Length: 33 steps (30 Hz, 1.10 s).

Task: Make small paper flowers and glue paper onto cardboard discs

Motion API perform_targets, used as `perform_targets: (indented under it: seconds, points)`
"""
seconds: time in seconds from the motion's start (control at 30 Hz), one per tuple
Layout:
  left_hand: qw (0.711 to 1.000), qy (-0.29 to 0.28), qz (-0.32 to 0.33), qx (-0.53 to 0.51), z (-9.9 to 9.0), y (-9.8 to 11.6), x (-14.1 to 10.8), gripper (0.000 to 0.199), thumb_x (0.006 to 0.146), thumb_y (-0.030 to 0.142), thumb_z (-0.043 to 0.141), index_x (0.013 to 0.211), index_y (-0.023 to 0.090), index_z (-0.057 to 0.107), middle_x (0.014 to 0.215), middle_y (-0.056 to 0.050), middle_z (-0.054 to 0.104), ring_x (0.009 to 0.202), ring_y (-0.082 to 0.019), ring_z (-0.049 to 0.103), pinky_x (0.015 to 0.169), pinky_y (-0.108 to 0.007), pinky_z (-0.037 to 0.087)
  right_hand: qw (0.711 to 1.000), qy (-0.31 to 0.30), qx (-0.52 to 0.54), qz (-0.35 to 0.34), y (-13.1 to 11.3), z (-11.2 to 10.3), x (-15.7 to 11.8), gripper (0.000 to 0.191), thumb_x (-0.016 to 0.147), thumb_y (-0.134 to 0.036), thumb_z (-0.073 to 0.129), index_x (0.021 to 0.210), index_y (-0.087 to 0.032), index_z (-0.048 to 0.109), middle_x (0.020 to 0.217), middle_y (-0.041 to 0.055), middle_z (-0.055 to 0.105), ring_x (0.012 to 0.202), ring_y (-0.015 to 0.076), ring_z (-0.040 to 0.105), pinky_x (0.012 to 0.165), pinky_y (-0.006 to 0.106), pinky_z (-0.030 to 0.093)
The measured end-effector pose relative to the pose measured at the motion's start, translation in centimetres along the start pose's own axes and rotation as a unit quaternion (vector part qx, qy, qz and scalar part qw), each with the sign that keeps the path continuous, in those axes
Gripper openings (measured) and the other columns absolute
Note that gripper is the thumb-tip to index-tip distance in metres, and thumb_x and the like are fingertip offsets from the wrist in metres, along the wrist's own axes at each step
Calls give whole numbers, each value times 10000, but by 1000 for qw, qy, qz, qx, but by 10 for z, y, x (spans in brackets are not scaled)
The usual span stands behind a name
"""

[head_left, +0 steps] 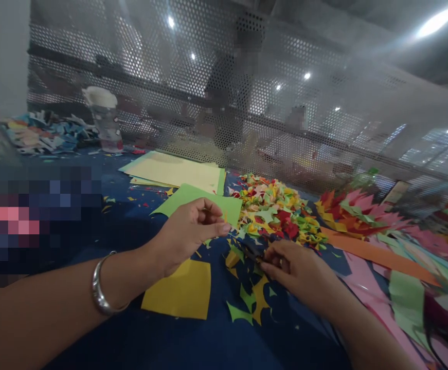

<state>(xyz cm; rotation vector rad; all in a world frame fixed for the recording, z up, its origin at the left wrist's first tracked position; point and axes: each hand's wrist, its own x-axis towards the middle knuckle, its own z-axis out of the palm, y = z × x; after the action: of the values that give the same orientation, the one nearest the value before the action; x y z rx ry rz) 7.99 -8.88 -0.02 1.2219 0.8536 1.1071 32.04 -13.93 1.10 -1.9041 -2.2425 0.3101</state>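
My left hand [191, 226], with a silver bangle [99, 288] at the wrist, is closed in a pinch on a small sliver of yellow paper [225, 216]. My right hand [295, 264] grips dark scissors [251, 251], whose blades point left toward the pinched fingers. A green paper sheet [181, 198] lies behind my left hand, and a yellow paper square [181, 295] lies below it. Curved green and yellow offcuts [260, 300] are scattered under the scissors. Just beyond is a heap of small multicoloured paper pieces [273, 208].
Stacked pale yellow and green sheets [173, 169] lie at the back. A lidded cup [106, 121] stands beside shredded paper [50, 133]. On the right are an orange strip [378, 254], pink paper [374, 288] and zigzag-cut paper [355, 213]. A perforated metal screen [162, 97] borders the blue table.
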Motion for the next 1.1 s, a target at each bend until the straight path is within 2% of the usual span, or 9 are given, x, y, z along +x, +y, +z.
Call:
perform_targets:
  seconds: [0.1,0.33,0.53,0.7,0.8,0.9,1.0,1.1]
  points:
    - [1000,2,-15,-19,0,1,1,331,656,223,835,814,166,551,737,54,571,704,-75,568,730,-217,451,1000,-12,-23,-2,-2,1,-1,38,842,-245,604,829,-214,621,795,32,646,657,175,567,577,275,384]
    - [998,-7,-54,-15,5,-2,4,311,668,242,826,804,155,560,768,27,604,681,-86,583,685,-233,445,997,-61,-45,-1,-6,-5,-6,59,846,-207,576,816,-206,627,790,39,640,666,175,566,573,272,360]
    - [999,-17,-31,-6,1,-5,7,286,686,246,817,811,154,576,715,42,596,684,-90,588,695,-232,440,996,-63,-64,-4,-9,-8,-13,74,830,-172,567,788,-206,617,778,22,640,665,160,572,583,260,345]
    - [999,-41,-22,6,0,-11,9,229,713,213,791,820,150,598,722,38,612,677,-84,588,698,-233,451,994,-100,-43,0,-11,-13,-22,83,861,-232,585,792,-224,632,739,-4,641,640,158,578,576,261,341]
    - [998,-54,-35,6,1,-11,8,204,722,195,779,808,149,600,709,40,611,664,-74,573,661,-213,434,996,-73,-51,3,-9,-16,-14,137,919,-237,534,828,-216,634,833,21,670,745,179,623,622,267,371]
    - [997,-64,-51,3,2,-10,5,206,719,182,777,795,148,589,700,44,606,658,-65,553,638,-197,419,992,-44,-117,10,-10,-15,0,117,927,-211,528,908,-210,643,917,37,675,792,193,634,646,277,375]
    - [996,-68,-62,0,3,-8,4,213,712,172,778,799,146,586,689,48,595,662,-62,542,641,-192,420,979,-54,-195,-2,-15,-10,14,136,933,-199,512,905,-201,645,957,50,676,782,210,646,605,289,332]
    - [996,-65,-68,-2,2,-6,5,202,716,167,773,802,142,592,694,45,602,661,-62,547,642,-191,422,972,-46,-229,-4,-18,-4,20,148,922,-177,491,880,-192,632,918,54,682,734,213,651,564,291,285]
